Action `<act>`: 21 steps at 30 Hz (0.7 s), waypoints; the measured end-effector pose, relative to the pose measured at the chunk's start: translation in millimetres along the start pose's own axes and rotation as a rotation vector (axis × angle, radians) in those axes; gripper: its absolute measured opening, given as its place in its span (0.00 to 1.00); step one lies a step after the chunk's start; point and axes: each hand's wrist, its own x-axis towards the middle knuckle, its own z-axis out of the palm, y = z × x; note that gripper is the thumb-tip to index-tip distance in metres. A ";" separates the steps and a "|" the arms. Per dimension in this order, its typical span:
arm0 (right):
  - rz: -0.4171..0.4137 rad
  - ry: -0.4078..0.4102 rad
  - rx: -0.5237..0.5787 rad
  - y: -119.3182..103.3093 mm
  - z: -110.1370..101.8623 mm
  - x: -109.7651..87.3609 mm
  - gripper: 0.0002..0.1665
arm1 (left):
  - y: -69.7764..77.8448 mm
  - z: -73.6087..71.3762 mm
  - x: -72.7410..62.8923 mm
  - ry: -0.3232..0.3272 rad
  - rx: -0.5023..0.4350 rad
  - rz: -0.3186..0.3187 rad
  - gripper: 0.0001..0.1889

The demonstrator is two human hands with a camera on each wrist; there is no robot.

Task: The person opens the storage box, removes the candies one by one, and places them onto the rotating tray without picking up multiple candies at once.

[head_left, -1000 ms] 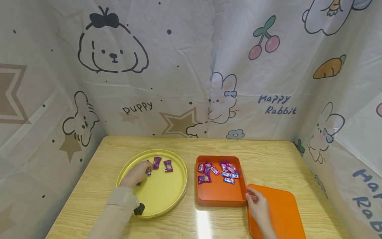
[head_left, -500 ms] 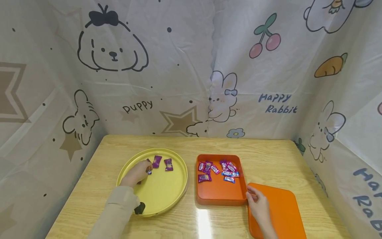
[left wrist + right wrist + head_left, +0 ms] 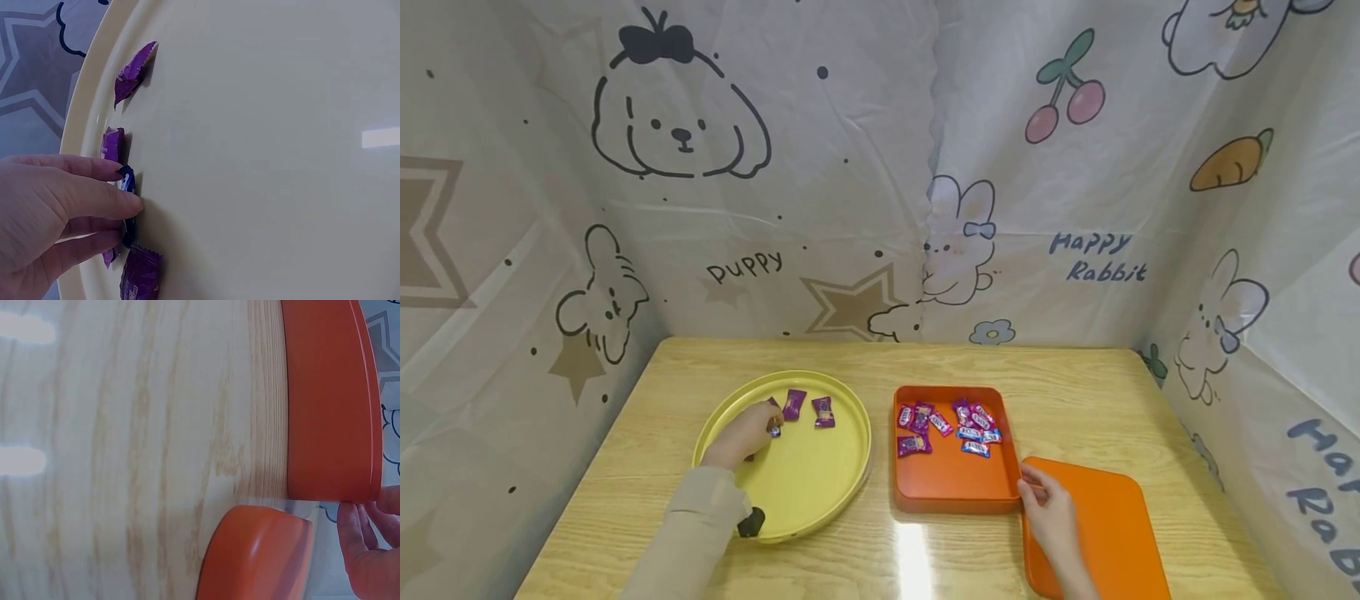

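My left hand (image 3: 741, 437) is over the left part of a round yellow tray (image 3: 816, 487). Its thumb and fingers pinch a dark blue wrapped candy (image 3: 129, 181), seen on edge in the left wrist view. Purple wrapped candies lie close by: one (image 3: 113, 144) beside the fingertips, another (image 3: 140, 278) near the thumb side, a third (image 3: 134, 74) farther off. A square orange box (image 3: 951, 483) holds several purple, pink and blue wrapped candies (image 3: 977, 421) toward its back. At the box's right wall my right hand (image 3: 1051, 517) grips the edge near the front corner.
An orange lid (image 3: 1112, 525) lies flat on the wooden table (image 3: 880, 567), right of the box and partly under my right forearm. Printed cloth (image 3: 850, 208) hangs behind the table and on both sides.
Both hands, the candies, the tray and the box keep their places. The head view shifts very slightly.
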 end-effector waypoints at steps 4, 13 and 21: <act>-0.003 -0.001 0.006 -1.0 -0.3 -0.2 0.17 | 1.6 -1.4 -1.2 -0.002 0.012 0.020 0.17; -0.002 0.005 0.001 -1.2 -0.3 0.2 0.17 | 8.3 -6.2 -2.1 0.032 0.013 0.066 0.16; 0.008 0.005 0.000 -1.2 -0.4 0.3 0.17 | 31.1 -22.3 2.9 0.127 0.053 0.150 0.28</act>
